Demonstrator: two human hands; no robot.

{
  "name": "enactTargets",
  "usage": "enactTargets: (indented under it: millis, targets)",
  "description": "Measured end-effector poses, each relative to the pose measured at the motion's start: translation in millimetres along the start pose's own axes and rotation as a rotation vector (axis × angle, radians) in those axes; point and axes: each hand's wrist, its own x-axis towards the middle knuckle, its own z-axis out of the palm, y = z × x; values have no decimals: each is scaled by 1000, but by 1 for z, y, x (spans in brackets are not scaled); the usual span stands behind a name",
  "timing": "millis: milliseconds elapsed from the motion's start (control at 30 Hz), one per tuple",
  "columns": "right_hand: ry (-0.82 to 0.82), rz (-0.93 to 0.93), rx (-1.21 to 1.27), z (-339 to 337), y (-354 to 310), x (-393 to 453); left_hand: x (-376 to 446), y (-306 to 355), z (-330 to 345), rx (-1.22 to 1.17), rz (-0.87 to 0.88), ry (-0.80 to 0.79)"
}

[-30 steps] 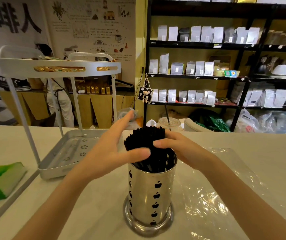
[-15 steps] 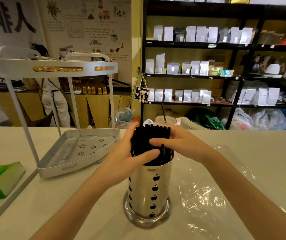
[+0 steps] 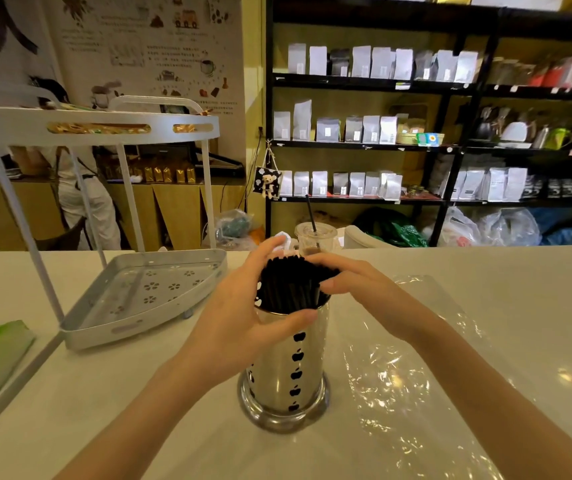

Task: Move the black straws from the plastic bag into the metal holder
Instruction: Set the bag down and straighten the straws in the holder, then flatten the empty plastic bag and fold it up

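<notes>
Both hands are on the straws (image 3: 291, 285), which stand as one dark bundle in the holder (image 3: 288, 368). Left hand (image 3: 243, 317) wraps the bundle from the left, fingers behind the tops, thumb (image 3: 298, 320) pressed across the holder rim just below the grip. Right hand (image 3: 357, 289) lies over the bundle's right side, fingers curled onto the straw tops. So both hands are closed around the straws, not released.

Change over the last second: the bundle was splayed and leaning left above the rim; now it is gathered tighter and nearer upright. Its tops may sit lower, though the head has also moved. The left thumb has dropped from the bundle face to the rim, and the right hand has shifted from the side toward the top. Reads as pressing and squaring the bundle down.

The bag (image 3: 416, 358) lies flat on the counter (image 3: 70, 410), right of and below the grip; it looks empty, no straws visible inside. Judgement: transfer is basically done, only seating and letting go left.

Risk: the holder is tall on a narrow base, and sideways force at the grip could tip it. Straws still stick well above the rim, so some could fan out on release.
</notes>
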Motion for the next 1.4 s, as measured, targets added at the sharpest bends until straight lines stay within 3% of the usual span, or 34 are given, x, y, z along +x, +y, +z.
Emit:
enactTargets:
  millis: [233, 400, 500, 633, 800, 1000, 1133, 1267, 1400]
  targets:
    - [207, 38, -3, -5, 6, -8, 2, 16, -1, 82, 39, 120]
    - [397, 40, -18, -28, 14, -30, 7, 43, 21, 213, 400, 331]
    - [564, 88, -78, -50, 32, -47, 8, 55, 55, 102, 584, 270]
    - [754, 258, -224, -78, 80, -75, 12, 44, 109, -36, 307, -148]
    - [786, 518, -502, -100, 141, -110, 21, -7, 163, 115, 31, -244]
    - [663, 865, -832, -109, 178, -125, 24, -30, 187, 453, -347, -564]
    - [653, 919, -894, -106, 186, -123, 24, -35, 194, 539, -488, -557]
    - [697, 932, -770, -110, 183, -119, 27, -36, 197, 562, -360, -472]
    - [833, 865, -611, -110, 180, -120, 33, -36, 195, 231, -414, -317]
